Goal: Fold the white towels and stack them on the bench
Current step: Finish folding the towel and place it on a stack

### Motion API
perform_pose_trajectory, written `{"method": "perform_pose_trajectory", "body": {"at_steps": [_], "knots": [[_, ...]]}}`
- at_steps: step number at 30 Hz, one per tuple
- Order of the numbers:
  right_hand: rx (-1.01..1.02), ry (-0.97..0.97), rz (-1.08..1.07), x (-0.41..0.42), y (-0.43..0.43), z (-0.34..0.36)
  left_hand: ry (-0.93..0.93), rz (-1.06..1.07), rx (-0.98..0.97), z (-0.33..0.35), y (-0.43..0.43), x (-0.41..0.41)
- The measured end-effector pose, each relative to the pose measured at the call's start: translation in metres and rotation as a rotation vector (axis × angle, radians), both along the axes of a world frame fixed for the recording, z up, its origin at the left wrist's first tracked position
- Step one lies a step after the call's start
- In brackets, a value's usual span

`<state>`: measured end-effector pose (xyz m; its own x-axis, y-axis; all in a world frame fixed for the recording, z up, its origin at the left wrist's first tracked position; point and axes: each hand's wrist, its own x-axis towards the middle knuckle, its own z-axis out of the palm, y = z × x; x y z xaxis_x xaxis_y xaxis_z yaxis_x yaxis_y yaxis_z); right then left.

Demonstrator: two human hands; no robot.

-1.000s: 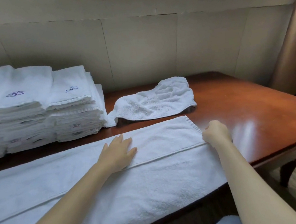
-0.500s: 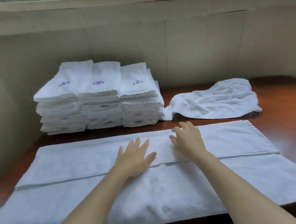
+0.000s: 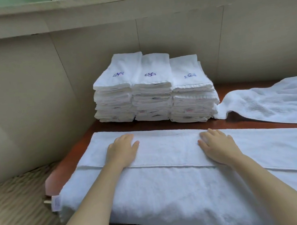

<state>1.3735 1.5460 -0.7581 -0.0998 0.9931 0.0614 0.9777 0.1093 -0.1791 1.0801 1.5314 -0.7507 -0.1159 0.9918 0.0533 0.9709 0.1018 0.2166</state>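
Pressing our left hand (image 3: 122, 149) and right hand (image 3: 217, 144), fingers flat, on the folded towel (image 3: 171, 181) across the tabletop (image 3: 57, 176).

Your hands spread apart on the towel.
Your left hand (image 3: 122, 150) now lies left of centre, your right hand (image 3: 216, 145) farther right, both flat on the long towel (image 3: 172, 183).

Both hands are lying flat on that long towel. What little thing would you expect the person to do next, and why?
Probably grip the towel's left end and fold it across to the right. Both the left hand and right hand lie flat on the flap already folded lengthwise, so it looks smoothed, yet it is far longer than the folded stacks behind.
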Motion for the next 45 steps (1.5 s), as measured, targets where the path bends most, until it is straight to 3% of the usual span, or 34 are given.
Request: {"method": "perform_pose_trajectory", "body": {"at_steps": [3,6,12,18,20,24,28,35,41,45], "knots": [[0.071,0.053,-0.032,0.007,0.001,0.002,-0.07,0.129,0.11,0.005,0.007,-0.001],[0.181,0.173,-0.197,0.015,0.005,0.006,-0.155,0.236,0.076,0.008,0.018,-0.006],[0.049,0.103,-0.252,0.027,0.021,0.005,-0.054,0.291,-0.084,0.018,0.037,-0.007],[0.233,0.081,-0.264,0.029,0.034,-0.004,-0.141,0.292,0.196,0.007,0.046,-0.006],[0.334,0.085,-0.262,0.027,0.037,-0.007,-0.207,0.233,0.233,0.004,0.05,-0.006],[0.401,0.081,-0.234,0.027,0.051,-0.006,-0.21,0.073,0.114,-0.002,0.055,-0.005],[0.363,0.047,-0.208,0.026,0.057,-0.004,-0.012,0.003,0.04,-0.01,0.05,-0.009],[0.237,0.112,-0.106,0.027,0.021,-0.008,0.056,-0.014,-0.142,-0.001,0.013,-0.003],[0.162,-0.034,0.077,0.009,-0.022,-0.007,0.042,-0.538,-0.133,0.005,-0.048,0.051],[0.121,-0.04,0.238,0.001,-0.055,-0.01,0.041,-0.667,-0.103,-0.003,-0.074,0.056]]}}
